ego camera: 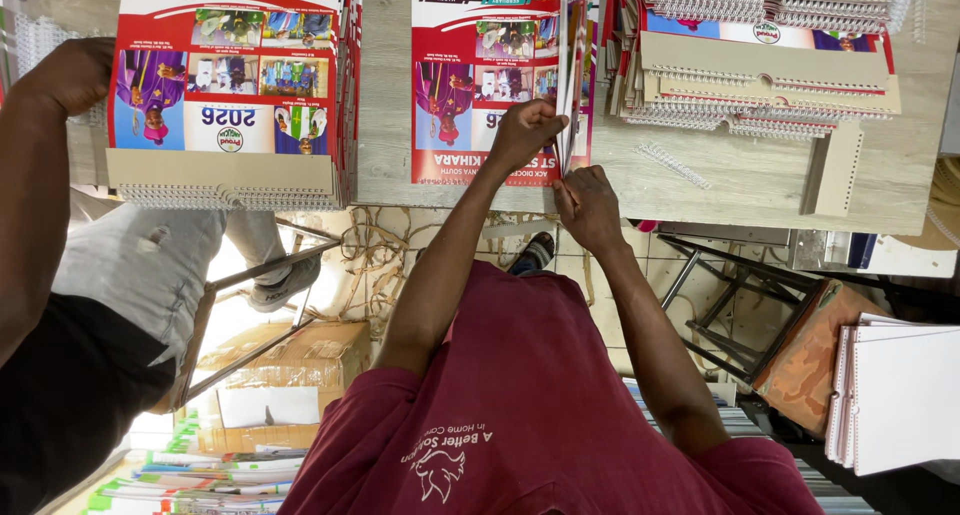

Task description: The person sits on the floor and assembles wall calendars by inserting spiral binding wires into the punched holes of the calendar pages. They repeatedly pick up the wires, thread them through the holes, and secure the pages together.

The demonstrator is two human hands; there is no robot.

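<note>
A red and white printed calendar stack [465, 85] lies on the wooden table [385, 95]. Several of its sheets [573, 45] stand lifted on edge at the stack's right side. My left hand [525, 133] is closed around these lifted sheets near their lower end. Just below it, at the table's front edge, my right hand [588, 205] pinches the same sheets' bottom corner. Both my arms reach up from my maroon shirt [530, 405].
Another person's hand [72, 75] rests on a second calendar stack [230, 75] with a beige wire-bound strip [220, 173]. Bound calendars [765, 65], a loose wire coil [672, 163] and a punched strip [840, 170] lie right. Below are metal frames [725, 305], a cardboard box [290, 360] and white notebooks [900, 395].
</note>
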